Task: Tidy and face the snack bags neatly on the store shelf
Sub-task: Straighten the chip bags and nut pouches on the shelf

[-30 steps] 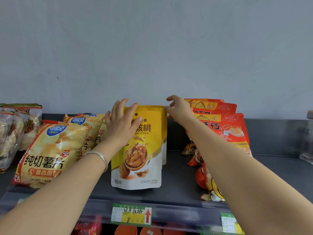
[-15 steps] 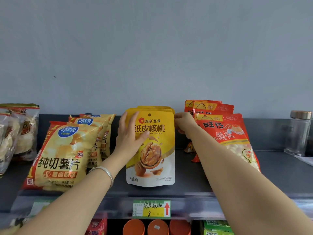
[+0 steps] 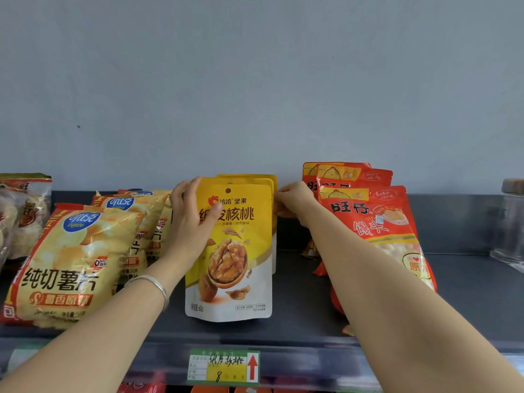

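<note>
Left hand [image 3: 192,222] now moved to the left edge of the front walnut bag [image 3: 235,265], gripping it, right hand [image 3: 295,202] pinching the rear walnut bags [image 3: 255,178] at the right edge

A glossy yellow and white walnut pouch [image 3: 235,265] stands upright at the middle of a dark grey store shelf [image 3: 297,321], near its front edge, with matching pouches [image 3: 255,178] lined up behind it. The left hand [image 3: 190,222] grips its upper left edge, thumb across the front. The right hand [image 3: 295,202] pinches the right edge of the rear pouches. Yellow potato chip bags [image 3: 71,265] lean at left and red snack bags [image 3: 377,222] at right.
</note>
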Available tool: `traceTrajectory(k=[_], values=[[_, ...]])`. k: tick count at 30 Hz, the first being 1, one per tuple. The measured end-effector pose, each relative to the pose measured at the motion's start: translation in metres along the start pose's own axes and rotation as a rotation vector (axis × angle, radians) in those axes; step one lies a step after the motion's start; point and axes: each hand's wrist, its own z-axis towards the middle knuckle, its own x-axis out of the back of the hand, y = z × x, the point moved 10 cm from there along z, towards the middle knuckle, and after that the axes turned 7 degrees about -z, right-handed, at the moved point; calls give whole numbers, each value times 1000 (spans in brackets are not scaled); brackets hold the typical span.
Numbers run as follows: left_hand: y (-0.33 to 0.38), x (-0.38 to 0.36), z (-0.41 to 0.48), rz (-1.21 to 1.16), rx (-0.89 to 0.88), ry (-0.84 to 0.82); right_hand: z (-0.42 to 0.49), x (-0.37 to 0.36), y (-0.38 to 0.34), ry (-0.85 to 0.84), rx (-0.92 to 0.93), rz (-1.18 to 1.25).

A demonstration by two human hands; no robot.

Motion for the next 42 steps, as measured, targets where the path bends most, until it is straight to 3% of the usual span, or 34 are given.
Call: traceTrajectory(k=[13, 20, 23, 29, 36, 42], values=[[-2, -5, -5, -2, 34, 16, -20, 7, 10, -47, 37, -38], [1, -4, -22, -121, 97, -38, -46, 24, 2, 197, 119, -124], [3, -5, -32, -157, 139, -83, -63, 16, 0, 206, 139, -165], [-11, -6, -54, -292, 253, -186, -101, 1, 1, 234, 145, -117], [-25, -1, -77, -300, 288, -241, -143, -11, 8, 277, 136, 109], [-26, 6, -92, -273, 325, -269, -171, -6, 19, 413, 112, 247]])
